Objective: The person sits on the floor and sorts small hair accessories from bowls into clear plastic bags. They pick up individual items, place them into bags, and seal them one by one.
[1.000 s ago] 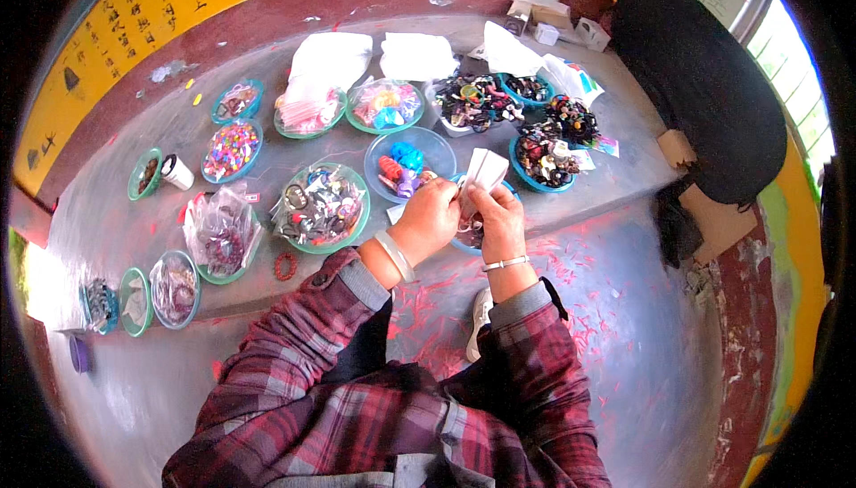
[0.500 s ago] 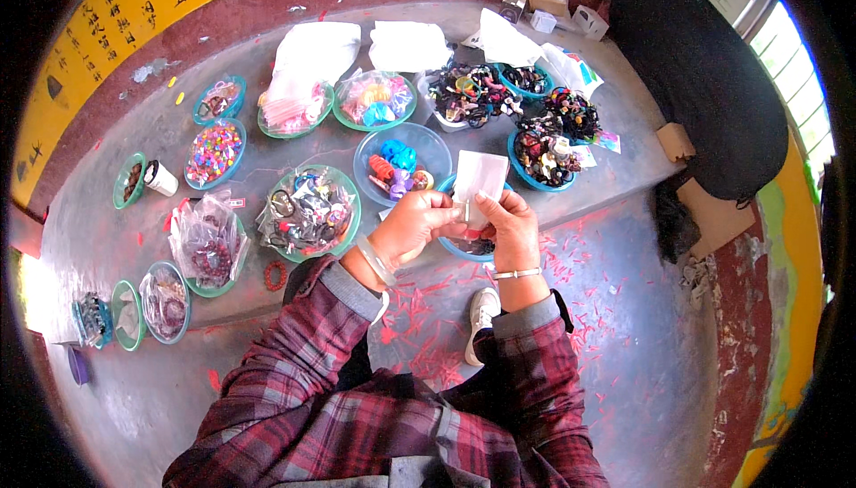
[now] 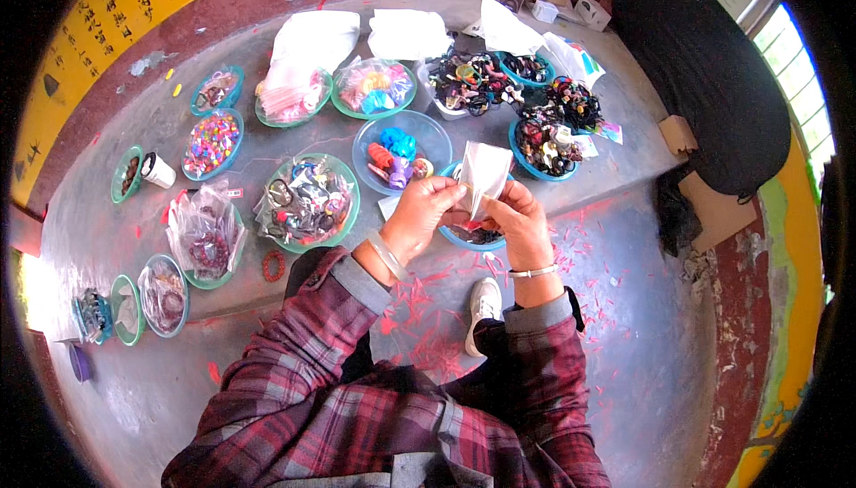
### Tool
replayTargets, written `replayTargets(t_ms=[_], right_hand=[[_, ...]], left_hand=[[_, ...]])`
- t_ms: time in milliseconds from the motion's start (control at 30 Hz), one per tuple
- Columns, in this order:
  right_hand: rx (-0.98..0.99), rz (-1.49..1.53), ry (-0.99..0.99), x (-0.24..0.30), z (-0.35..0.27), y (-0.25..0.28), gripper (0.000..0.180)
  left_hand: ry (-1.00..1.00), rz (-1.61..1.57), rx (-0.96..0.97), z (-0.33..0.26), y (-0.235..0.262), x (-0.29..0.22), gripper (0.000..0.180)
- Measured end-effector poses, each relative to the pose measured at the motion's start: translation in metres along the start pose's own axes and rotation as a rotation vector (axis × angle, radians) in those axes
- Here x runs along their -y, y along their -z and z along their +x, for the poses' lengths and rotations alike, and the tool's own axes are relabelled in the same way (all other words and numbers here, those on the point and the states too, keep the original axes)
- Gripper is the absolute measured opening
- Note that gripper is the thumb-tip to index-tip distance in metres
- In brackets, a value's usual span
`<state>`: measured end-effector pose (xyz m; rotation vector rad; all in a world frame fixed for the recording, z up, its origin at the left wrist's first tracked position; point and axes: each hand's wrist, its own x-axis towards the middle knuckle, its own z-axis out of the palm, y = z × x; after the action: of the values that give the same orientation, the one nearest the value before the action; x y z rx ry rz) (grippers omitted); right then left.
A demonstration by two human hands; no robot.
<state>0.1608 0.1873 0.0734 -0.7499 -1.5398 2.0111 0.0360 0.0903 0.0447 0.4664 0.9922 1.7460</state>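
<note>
Above a blue bowl, left hand and right hand meet, fingers pinching a white packet.

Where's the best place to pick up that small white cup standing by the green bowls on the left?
Take the white cup around its side wall, coming down from above. It stands upright and apart from the small green bowl beside it, so fingers fit either side.

Both hands met above a blue bowl at the front edge of the grey ledge: the left hand and the right hand pinched a small white packet between their fingertips. A clear bowl of bright trinkets stood just behind, and a green plate of dark pieces lay to the left.
</note>
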Motion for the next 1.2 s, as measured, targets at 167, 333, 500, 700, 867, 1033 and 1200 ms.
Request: replayTargets(t_ms=[167,333,500,700,867,1033,1200], right_hand=[[-0.106,-0.085,0.112,-0.003,-0.002,-0.009,0.005],[-0.134,-0.209,0.121,-0.004,-0.004,-0.011,0.011],[-0.205,-0.218,0.184,-0.011,-0.002,-0.009,0.012],[-0.145,-0.240,0.213,-0.010,-0.001,-0.007,0.010],[-0.020,-0.179,0.106,-0.001,-0.007,-0.013,0.010],[-0.041,-0.295,0.089,-0.004,-0.004,-0.009,0.013],[-0.135,-0.301,0.055,-0.011,0.000,-0.005,0.015]], left_hand=[[-0.105,0.135,-0.034,0.002,-0.004,0.011,0.023],[-0.059,0.109,-0.021,-0.003,-0.010,0.005,0.025],[0.029,0.068,0.003,-0.005,-0.009,0.001,0.023],[0.198,-0.043,0.071,-0.009,-0.013,-0.017,0.022],[0.266,-0.235,0.233,0.003,0.012,-0.013,0.015],[0.180,-0.242,0.058,0.010,0.022,0.000,0.012],[0.057,-0.289,0.031,0.006,0.011,-0.002,0.011]])
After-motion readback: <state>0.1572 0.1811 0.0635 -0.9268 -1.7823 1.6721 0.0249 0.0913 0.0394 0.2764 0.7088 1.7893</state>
